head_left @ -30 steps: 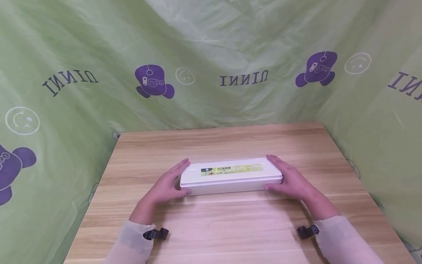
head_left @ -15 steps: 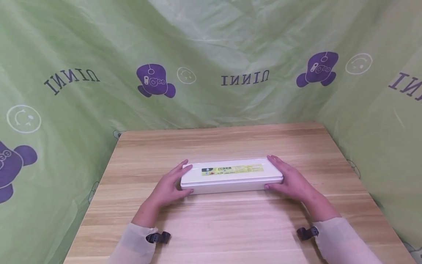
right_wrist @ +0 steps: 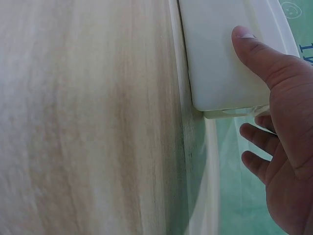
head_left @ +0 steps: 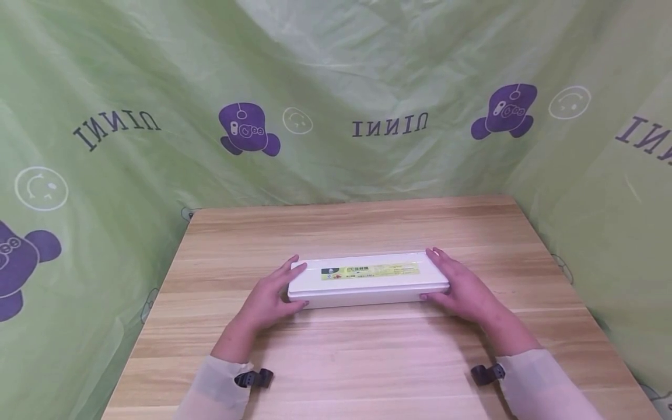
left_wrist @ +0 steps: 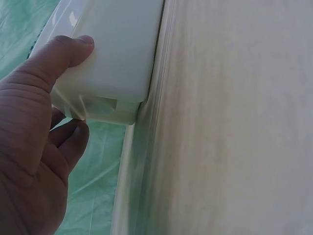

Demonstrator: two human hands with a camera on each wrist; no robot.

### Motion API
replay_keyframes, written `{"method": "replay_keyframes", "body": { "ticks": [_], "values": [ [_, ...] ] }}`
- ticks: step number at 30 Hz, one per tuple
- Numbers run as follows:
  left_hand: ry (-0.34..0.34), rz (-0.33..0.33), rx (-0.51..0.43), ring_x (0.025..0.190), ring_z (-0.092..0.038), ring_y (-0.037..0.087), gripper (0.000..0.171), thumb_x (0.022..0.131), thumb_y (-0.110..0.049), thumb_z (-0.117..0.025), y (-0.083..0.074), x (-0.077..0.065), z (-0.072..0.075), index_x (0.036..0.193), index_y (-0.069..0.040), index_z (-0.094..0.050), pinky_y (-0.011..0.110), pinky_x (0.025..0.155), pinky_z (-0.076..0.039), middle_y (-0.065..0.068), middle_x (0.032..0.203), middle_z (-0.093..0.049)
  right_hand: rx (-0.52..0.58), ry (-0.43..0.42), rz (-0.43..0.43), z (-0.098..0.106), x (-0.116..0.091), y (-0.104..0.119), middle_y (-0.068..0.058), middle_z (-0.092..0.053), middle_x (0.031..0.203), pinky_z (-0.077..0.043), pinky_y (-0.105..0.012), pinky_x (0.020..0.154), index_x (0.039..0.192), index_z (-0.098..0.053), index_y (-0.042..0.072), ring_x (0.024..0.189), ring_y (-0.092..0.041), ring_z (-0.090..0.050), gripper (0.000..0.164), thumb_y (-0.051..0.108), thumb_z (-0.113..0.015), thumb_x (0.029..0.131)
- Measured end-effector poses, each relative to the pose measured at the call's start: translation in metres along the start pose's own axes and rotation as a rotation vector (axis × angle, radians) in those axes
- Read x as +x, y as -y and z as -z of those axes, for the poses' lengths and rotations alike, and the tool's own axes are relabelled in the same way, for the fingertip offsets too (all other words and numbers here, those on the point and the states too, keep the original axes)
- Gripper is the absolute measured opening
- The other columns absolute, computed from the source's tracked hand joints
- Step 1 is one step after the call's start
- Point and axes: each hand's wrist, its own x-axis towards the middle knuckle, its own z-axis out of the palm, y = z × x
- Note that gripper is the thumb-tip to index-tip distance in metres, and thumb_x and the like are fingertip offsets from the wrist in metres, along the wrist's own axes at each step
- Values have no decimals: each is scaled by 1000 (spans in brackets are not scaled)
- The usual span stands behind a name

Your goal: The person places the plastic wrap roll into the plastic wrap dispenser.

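A long white cling film box [head_left: 362, 297] with a yellow-green label [head_left: 370, 271] on its lid lies crosswise on the wooden table. My left hand [head_left: 268, 296] holds its left end, thumb on the front face and a finger over the lid's far corner. At the opposite end my right hand [head_left: 466, 291] grips the box, its thumb low on the front and fingers along the far corner. The left wrist view has the left thumb [left_wrist: 73, 50] against the white side, with fingertips at the box's end. In the right wrist view, the lower fingers [right_wrist: 257, 164] are spread apart from the box.
The wooden table [head_left: 367, 361] has green curtains [head_left: 336, 163] with purple figures behind it and along both sides. A small black camera is strapped at each wrist, the left camera [head_left: 257, 378] and the right camera [head_left: 485, 373].
A left finger has come over onto the lid's far left corner since a second ago. The box and right hand have stayed almost in place.
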Motion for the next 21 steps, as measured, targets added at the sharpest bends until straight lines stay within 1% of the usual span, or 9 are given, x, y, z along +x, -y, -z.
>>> {"method": "replay_keyframes", "body": {
  "ticks": [3, 7, 10, 15, 21],
  "values": [
    [5, 3, 8, 147, -42, 32, 85, 84, -37, -88, -1, -1, 0, 157, -32, -46, 53, 117, -38, -1, 168, -32, -3, 1, -2, 0, 0, 1, -25, -31, 165, -32, -66, 117, 166, -26, 14, 146, -49, -37, 111, 50, -87, 81],
    [25, 16, 24, 148, -40, 33, 87, 84, -39, -87, -2, -1, 2, 159, -33, -43, 54, 118, -37, -2, 169, -29, -2, 4, -11, 0, 0, 2, -24, -30, 165, -32, -66, 117, 166, -25, 14, 146, -49, -36, 111, 51, -87, 81],
    [40, 26, 36, 148, -39, 33, 90, 83, -40, -88, -3, -2, 3, 160, -35, -41, 55, 118, -37, -3, 170, -27, 4, 22, -21, 0, -1, 3, -23, -26, 167, -30, -65, 118, 167, -20, 17, 148, -49, -33, 115, 51, -87, 80],
    [45, 40, 32, 149, -38, 34, 92, 82, -40, -88, -4, -2, 5, 160, -36, -39, 55, 118, -37, -2, 171, -25, 9, 42, -27, 1, -2, 3, -21, -24, 168, -27, -63, 121, 168, -12, 20, 151, -45, -29, 121, 46, -90, 78],
    [45, 75, 39, 151, -35, 31, 93, 84, -43, -86, -3, -1, 4, 161, -35, -36, 53, 120, -35, -9, 171, -19, -6, 42, -23, 0, -3, 4, -23, -26, 167, -27, -62, 121, 168, -11, 18, 151, -44, -30, 121, 45, -89, 79]
  ]
}}
